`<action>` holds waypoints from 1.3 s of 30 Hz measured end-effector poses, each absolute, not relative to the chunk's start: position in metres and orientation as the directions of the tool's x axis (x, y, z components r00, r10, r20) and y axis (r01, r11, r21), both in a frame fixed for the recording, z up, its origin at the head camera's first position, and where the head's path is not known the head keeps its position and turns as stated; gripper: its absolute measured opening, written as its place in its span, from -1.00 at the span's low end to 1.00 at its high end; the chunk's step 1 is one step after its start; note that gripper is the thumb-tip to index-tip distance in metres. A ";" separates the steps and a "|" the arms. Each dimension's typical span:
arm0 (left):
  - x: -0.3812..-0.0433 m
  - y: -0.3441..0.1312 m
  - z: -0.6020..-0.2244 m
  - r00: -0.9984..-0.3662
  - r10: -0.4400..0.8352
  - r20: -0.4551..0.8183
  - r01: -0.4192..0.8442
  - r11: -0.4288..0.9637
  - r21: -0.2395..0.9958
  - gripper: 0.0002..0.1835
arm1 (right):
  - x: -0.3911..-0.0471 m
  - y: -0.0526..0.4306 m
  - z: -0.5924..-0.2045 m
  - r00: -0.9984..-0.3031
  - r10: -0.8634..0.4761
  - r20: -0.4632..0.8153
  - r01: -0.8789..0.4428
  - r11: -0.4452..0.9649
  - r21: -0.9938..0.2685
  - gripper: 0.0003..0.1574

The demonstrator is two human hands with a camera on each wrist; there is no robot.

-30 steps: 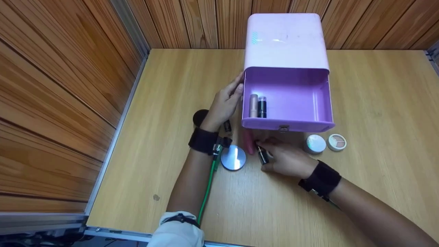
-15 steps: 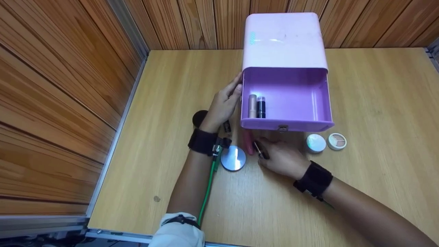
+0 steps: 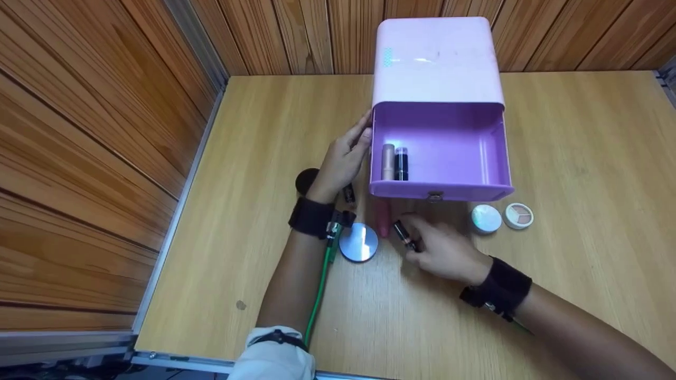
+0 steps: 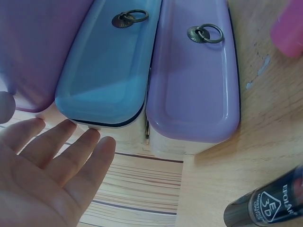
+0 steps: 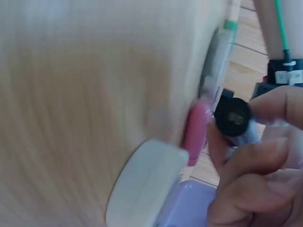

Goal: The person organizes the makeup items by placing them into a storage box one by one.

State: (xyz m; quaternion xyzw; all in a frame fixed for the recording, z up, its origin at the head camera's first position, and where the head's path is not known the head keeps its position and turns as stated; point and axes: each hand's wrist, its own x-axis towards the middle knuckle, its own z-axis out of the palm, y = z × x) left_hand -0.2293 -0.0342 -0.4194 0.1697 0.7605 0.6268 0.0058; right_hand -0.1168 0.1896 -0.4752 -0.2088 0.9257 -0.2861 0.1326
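Observation:
My right hand point(image 3: 446, 250) pinches a small black lipstick tube point(image 3: 405, 236) between thumb and fingers, in front of the drawer box. In the right wrist view the round black end of that lipstick point(image 5: 233, 117) faces the camera. My left hand point(image 3: 340, 163) rests against the left side of the pink drawer box point(image 3: 435, 60), fingers extended in the left wrist view. The box's top purple drawer point(image 3: 454, 145) is pulled out. Inside it, at the left, a beige tube point(image 3: 388, 162) and a black tube with a clear cap point(image 3: 401, 163) lie side by side.
Under the drawer's front lie a pink tube point(image 3: 384, 219) and a shiny round compact point(image 3: 359, 243). A black tube point(image 3: 349, 196) and a black round item point(image 3: 306, 181) are near my left wrist. A white round case point(image 3: 485, 219) and three-shade palette point(image 3: 518, 216) sit right.
My right hand has shifted slightly left, then back right, and the lipstick in its fingers has turned to a more slanted angle. My left hand stays at the box's side.

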 end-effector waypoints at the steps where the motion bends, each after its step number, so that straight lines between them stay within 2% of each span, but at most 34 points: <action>1: -0.229 -0.034 -0.420 -0.942 0.266 0.204 0.251 0.154 0.956 -0.48 | -0.115 0.190 -0.473 -0.876 -0.462 -0.138 -0.287 0.730 -0.621 -0.18; 5: -0.229 -0.034 -0.419 -0.943 0.264 0.203 0.250 0.156 0.956 -0.48 | -0.111 0.195 -0.464 -0.850 -0.505 -0.148 -0.209 0.582 -0.786 -0.26; 9: -0.228 -0.034 -0.418 -0.946 0.256 0.197 0.246 0.174 0.954 -0.48 | -0.107 0.201 -0.451 -0.808 -0.577 -0.121 -0.154 0.405 -0.901 -0.46; 15: -0.231 -0.034 -0.419 -0.949 0.250 0.192 0.241 0.183 0.953 -0.48 | -0.099 0.204 -0.417 -0.798 -0.599 -0.063 -0.126 0.267 -0.955 -0.60; 19: -0.242 -0.034 -0.435 -0.946 0.250 0.207 0.257 0.187 0.948 -0.48 | -0.096 0.203 -0.396 -0.839 -0.544 0.020 -0.187 0.254 -0.949 -0.64; 22: -0.249 -0.034 -0.446 -0.942 0.252 0.220 0.269 0.180 0.946 -0.47 | -0.096 0.203 -0.384 -0.858 -0.496 0.131 -0.284 0.246 -0.927 -0.67; 26: -0.249 -0.034 -0.450 -0.939 0.255 0.232 0.281 0.179 0.943 -0.46 | -0.103 0.202 -0.371 -0.838 -0.457 0.299 -0.427 0.207 -0.880 -0.68; 30: -0.249 -0.033 -0.450 -0.937 0.256 0.238 0.288 0.183 0.940 -0.44 | -0.115 0.201 -0.354 -0.806 -0.432 0.405 -0.507 0.150 -0.849 -0.75; 34: -0.250 -0.030 -0.449 -0.940 0.251 0.233 0.284 0.190 0.940 -0.44 | -0.128 0.200 -0.335 -0.795 -0.398 0.458 -0.564 0.207 -0.799 -0.76; 39: -0.250 -0.028 -0.449 -0.942 0.250 0.222 0.272 0.188 0.944 -0.43 | -0.148 0.198 -0.325 -0.816 -0.320 0.482 -0.575 0.357 -0.736 -0.75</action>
